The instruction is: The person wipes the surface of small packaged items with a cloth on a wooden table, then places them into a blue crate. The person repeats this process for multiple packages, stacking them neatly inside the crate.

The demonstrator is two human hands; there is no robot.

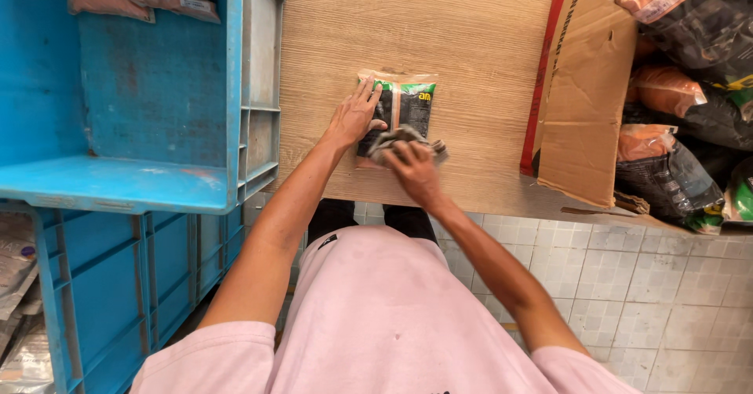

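1. Right now the green-and-black pouch (pixel 401 112) lies flat near the tabletop's (pixel 471 33) near edge, its long axis running away from the person.
2. Left hand (pixel 357 116) is spread open, pressing the pouch's left side.
3. Right hand (pixel 414 170) is closed on a grey cloth (pixel 396 139) at the pouch's near end, equally close.

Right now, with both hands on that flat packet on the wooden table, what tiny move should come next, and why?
Probably another short wipe along the flat black-and-green plastic packet. The left hand presses flat on it, pinning it to the light wooden table, while the right hand holds a crumpled grey cloth against its near end. Most of the packet's far part lies uncovered.
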